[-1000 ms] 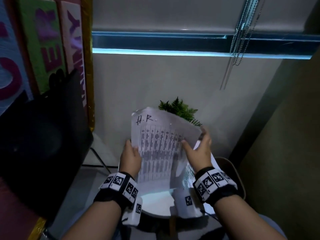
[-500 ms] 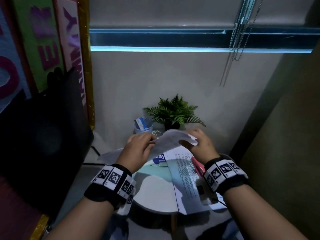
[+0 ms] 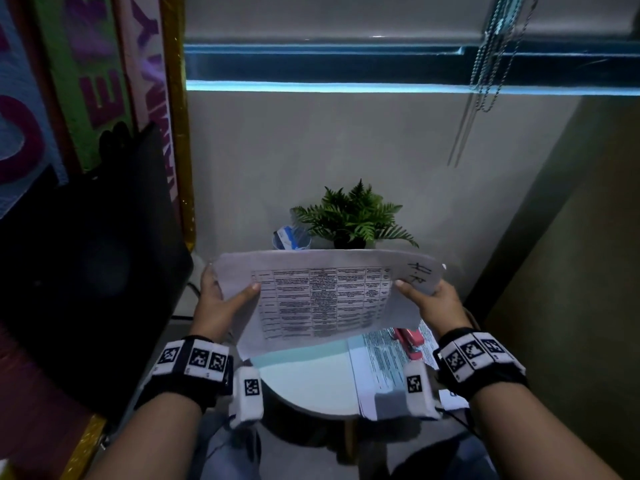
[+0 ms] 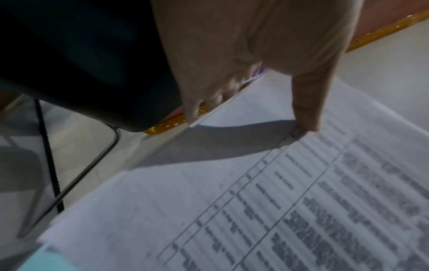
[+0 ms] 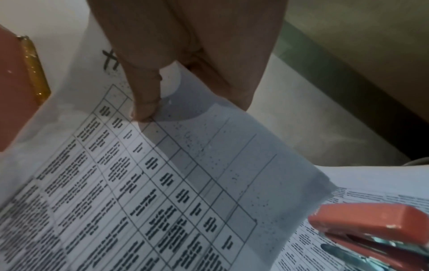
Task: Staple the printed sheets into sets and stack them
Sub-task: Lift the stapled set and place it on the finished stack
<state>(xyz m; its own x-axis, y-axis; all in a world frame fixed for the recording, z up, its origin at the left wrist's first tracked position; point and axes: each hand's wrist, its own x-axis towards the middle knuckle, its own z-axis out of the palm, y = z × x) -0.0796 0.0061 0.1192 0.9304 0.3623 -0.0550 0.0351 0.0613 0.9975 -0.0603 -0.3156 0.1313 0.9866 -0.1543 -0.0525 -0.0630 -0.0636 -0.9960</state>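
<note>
A set of printed sheets (image 3: 322,299) with a table and a handwritten "H.R" is held sideways above the small round table (image 3: 304,386). My left hand (image 3: 221,299) grips its left edge, thumb (image 4: 306,113) on top and fingers beneath. At the right edge my right hand (image 3: 429,299) grips the same way, with the thumb (image 5: 144,102) pressing on the table print (image 5: 139,183). More printed sheets (image 3: 377,368) lie on the table's right side, and a red stapler (image 3: 410,342) rests on them, also close by in the right wrist view as the stapler (image 5: 371,225).
A potted fern (image 3: 353,216) and a cup (image 3: 291,237) of small items stand at the table's back by the wall. A black chair (image 3: 86,265) is close on the left. Blind cords (image 3: 485,64) hang at the upper right.
The sheets were upright in portrait, then folded down low between both hands; now they are turned sideways and spread flat, with each hand on one end.
</note>
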